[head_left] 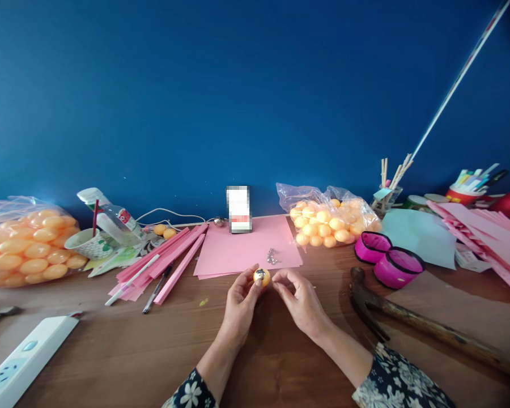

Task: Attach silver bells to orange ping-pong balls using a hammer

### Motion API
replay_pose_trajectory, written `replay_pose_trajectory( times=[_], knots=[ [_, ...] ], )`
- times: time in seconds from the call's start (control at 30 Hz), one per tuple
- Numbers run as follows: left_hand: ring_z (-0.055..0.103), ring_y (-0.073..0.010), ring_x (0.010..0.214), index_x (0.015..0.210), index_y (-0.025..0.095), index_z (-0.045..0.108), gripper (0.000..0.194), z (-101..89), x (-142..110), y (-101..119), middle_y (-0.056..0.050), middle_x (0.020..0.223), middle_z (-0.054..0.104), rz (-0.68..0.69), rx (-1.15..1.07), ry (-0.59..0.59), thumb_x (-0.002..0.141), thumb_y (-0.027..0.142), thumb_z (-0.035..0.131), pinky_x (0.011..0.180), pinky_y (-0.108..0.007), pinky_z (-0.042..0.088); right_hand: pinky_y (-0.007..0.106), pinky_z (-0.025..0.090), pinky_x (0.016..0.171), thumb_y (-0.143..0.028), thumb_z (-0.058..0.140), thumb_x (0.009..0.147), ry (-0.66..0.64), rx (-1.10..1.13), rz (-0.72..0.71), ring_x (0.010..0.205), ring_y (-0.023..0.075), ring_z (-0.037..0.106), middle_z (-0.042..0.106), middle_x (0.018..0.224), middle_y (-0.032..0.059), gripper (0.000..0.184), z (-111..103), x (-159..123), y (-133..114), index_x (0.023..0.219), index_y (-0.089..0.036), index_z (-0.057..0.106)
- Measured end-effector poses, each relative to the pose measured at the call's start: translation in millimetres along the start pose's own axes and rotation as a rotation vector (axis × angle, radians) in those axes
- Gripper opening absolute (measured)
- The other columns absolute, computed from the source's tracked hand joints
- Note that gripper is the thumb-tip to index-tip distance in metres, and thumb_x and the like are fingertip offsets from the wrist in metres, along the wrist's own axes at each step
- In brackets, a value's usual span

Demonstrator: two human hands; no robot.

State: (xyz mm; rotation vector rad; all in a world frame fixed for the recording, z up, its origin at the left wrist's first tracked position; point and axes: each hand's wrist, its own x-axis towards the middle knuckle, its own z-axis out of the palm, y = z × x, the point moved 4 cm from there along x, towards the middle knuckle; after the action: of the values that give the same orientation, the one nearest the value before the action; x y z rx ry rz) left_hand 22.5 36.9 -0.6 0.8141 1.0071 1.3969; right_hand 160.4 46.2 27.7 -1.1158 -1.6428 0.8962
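My left hand [243,296] pinches a small orange ball [262,277] with a silvery piece on its top, just above the wooden table [110,345]. My right hand [300,300] hovers right beside the ball, fingers curled and pinched near it; whether they touch it I cannot tell. Just beyond the ball lies a stack of pink paper [246,249] with a few small silver metal bits [272,256] on it.
Bags of orange balls sit at the left [25,243] and behind the paper [327,224]. Pink paper strips [170,260], pens, a paper cup [87,243], a bottle [110,215], a phone [238,209], two pink containers [386,258], a hammer [408,317] and a power strip [21,360] lie around.
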Motion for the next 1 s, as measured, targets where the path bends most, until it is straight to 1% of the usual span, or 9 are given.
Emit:
replay_pose_trajectory(
  times=[0.13,0.27,0.4,0.6,0.7,0.8,0.9,1.0],
  knots=[
    [0.059,-0.0209,0.099,0.117,0.017,0.054,0.047,0.6,-1.2,-0.1,-0.010,0.107,0.064,-0.013,-0.049,0.007,0.073,0.032,0.064,0.096,-0.040,0.040,0.027,0.047,0.072,-0.018,0.051,0.081,0.036,-0.051,-0.020,0.075,0.0154,0.059,0.063,0.081,0.0014,0.006,-2.8,0.9,-0.3,0.081,-0.020,0.056],
    [0.058,-0.0222,0.101,0.117,0.017,0.054,0.046,1.4,-1.9,0.0,-0.011,0.112,0.062,-0.036,-0.065,-0.005,0.074,0.033,0.062,0.096,-0.041,0.041,0.028,0.048,0.075,-0.017,0.049,0.081,0.023,-0.035,-0.062,0.079,0.0160,0.060,0.063,0.087,0.0029,0.010,-2.5,0.4,-1.9,0.086,-0.020,0.057],
    [0.059,-0.0222,0.099,0.116,0.016,0.054,0.046,2.3,-3.2,0.6,-0.011,0.109,0.063,-0.043,-0.053,-0.011,0.074,0.034,0.062,0.093,-0.040,0.044,0.028,0.048,0.078,-0.017,0.048,0.082,0.000,-0.022,-0.082,0.084,0.0169,0.061,0.063,0.091,0.0040,0.012,-0.8,-0.6,-3.7,0.090,-0.020,0.057],
    [0.061,-0.0226,0.095,0.114,0.016,0.054,0.045,3.0,-4.5,2.7,-0.011,0.106,0.063,-0.042,-0.034,0.010,0.074,0.035,0.062,0.084,-0.036,0.049,0.029,0.048,0.078,-0.020,0.049,0.083,0.040,-0.035,-0.064,0.084,0.0178,0.061,0.065,0.089,0.0046,0.011,-1.9,-0.7,-1.2,0.088,-0.020,0.059],
    [0.061,-0.0217,0.094,0.112,0.015,0.055,0.042,3.2,-4.3,3.1,-0.011,0.107,0.063,-0.044,-0.026,0.009,0.075,0.035,0.061,0.081,-0.033,0.050,0.029,0.049,0.079,-0.021,0.050,0.082,0.034,-0.017,-0.059,0.084,0.0180,0.061,0.065,0.090,0.0050,0.012,-1.8,-1.1,-1.4,0.090,-0.020,0.059],
    [0.062,-0.0203,0.093,0.109,0.016,0.055,0.040,4.4,-3.8,3.5,-0.010,0.104,0.064,-0.043,-0.037,-0.007,0.075,0.034,0.061,0.081,-0.032,0.050,0.029,0.049,0.074,-0.024,0.051,0.082,0.038,0.012,-0.021,0.080,0.0180,0.061,0.064,0.087,0.0049,0.012,-2.0,-1.5,-2.2,0.091,-0.020,0.057],
    [0.062,-0.0186,0.091,0.107,0.016,0.056,0.038,5.6,-3.6,4.4,-0.008,0.100,0.066,-0.040,-0.048,-0.012,0.074,0.034,0.062,0.083,-0.031,0.049,0.028,0.050,0.068,-0.028,0.051,0.082,0.039,0.059,0.027,0.071,0.0170,0.060,0.063,0.078,0.0038,0.010,-1.5,-1.7,-1.9,0.085,-0.020,0.057],
    [0.063,-0.0184,0.089,0.106,0.016,0.057,0.038,6.3,-3.6,5.1,-0.008,0.098,0.066,-0.042,-0.058,-0.007,0.073,0.034,0.063,0.083,-0.032,0.049,0.028,0.050,0.065,-0.033,0.050,0.083,0.021,0.132,0.061,0.065,0.0157,0.059,0.062,0.072,0.0026,0.015,0.5,-1.3,-0.4,0.082,-0.020,0.057]
  ],
)
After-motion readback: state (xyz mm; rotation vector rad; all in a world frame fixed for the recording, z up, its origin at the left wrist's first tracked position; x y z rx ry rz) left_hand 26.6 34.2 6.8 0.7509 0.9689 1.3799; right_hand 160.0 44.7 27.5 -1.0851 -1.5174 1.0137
